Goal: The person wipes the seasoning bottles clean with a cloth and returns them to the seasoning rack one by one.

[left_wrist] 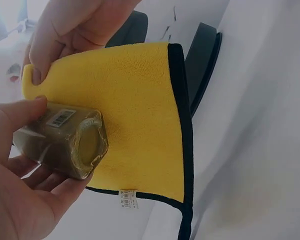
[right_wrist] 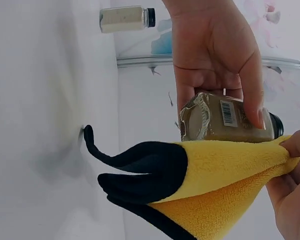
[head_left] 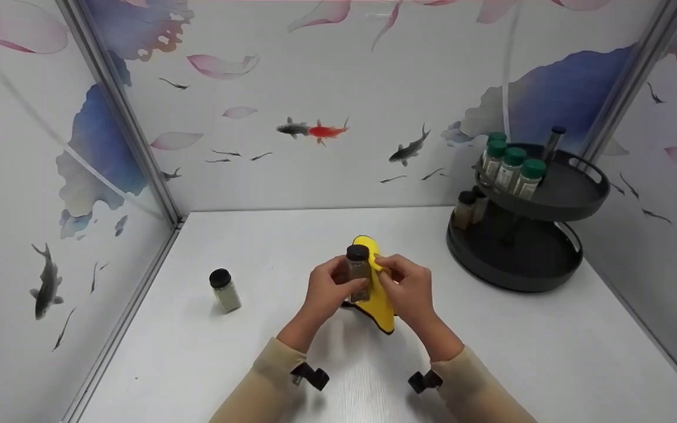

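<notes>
My left hand [head_left: 331,286] grips a square glass spice jar [head_left: 359,276] with a black lid, thumb on one side and fingers around the other. Brown powder fills the jar, and a barcode label shows on it in both wrist views. Against its right side hangs a yellow cloth [left_wrist: 135,100] with black edging and a small white tag. My right hand [head_left: 409,285] pinches the cloth near the jar's upper part. The cloth's lower end droops over the white table [head_left: 280,247], as the right wrist view [right_wrist: 155,170] shows from below.
Another black-lidded jar [head_left: 225,292] with pale contents stands on the table at left. At the back right is a black two-tier round rack [head_left: 515,270]. Several green-capped jars [head_left: 513,164] and a dark cylinder [head_left: 553,144] occupy its top tier; dark-lidded jars [head_left: 463,210] sit below. Patterned panels enclose the table.
</notes>
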Demonstrator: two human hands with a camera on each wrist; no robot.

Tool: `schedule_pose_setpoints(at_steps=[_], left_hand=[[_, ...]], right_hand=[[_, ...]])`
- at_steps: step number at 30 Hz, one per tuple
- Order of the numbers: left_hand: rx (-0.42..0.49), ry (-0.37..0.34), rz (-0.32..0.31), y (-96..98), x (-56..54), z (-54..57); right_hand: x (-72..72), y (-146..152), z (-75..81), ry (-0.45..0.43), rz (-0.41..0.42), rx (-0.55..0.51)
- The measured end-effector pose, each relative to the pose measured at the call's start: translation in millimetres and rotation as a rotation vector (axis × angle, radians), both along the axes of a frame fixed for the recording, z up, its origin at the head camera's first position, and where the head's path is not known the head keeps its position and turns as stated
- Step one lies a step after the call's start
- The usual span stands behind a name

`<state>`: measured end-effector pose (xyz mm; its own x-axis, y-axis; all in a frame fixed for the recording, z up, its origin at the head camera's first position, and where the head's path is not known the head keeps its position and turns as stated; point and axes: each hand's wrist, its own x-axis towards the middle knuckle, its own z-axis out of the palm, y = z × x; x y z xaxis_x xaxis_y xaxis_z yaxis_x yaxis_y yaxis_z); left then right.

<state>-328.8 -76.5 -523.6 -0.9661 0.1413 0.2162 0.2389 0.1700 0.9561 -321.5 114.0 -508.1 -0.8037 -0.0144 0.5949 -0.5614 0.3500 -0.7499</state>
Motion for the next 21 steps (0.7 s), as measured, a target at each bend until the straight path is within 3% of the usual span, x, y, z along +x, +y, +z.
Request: schedule_pose_setpoints(at_steps=[4, 6, 11, 16, 18, 21], left_hand=[[0.008, 0.027, -0.103, -1.6, 3.0, 3.9], [0.004, 0.029, -0.121, -1.7, 4.3, 6.0], [0.007, 0.011, -0.052, 0.0, 5.5, 6.8], [0.003, 0.031, 0.032, 2.0, 3.1, 2.5], [-0.005, 0.065, 0.037, 1.6, 3.0, 2.0], [-0.010, 0.104, -0.008, 0.4, 4.9, 4.2]], right_hand=[[-4.1, 2, -0.2, -0.018, -0.005, -0.047], [-5.2, 2, -0.3, -0.036, -0.003, -0.063], [-2.8, 1, 0.7, -0.049, 0.006, -0.049], [5.0, 1, 4.9, 0.006, 0.005, -0.001], [6.4, 1, 5.8, 0.026, 0.005, 0.013], [6.2, 2, 6.0, 0.040, 0.002, 0.007]])
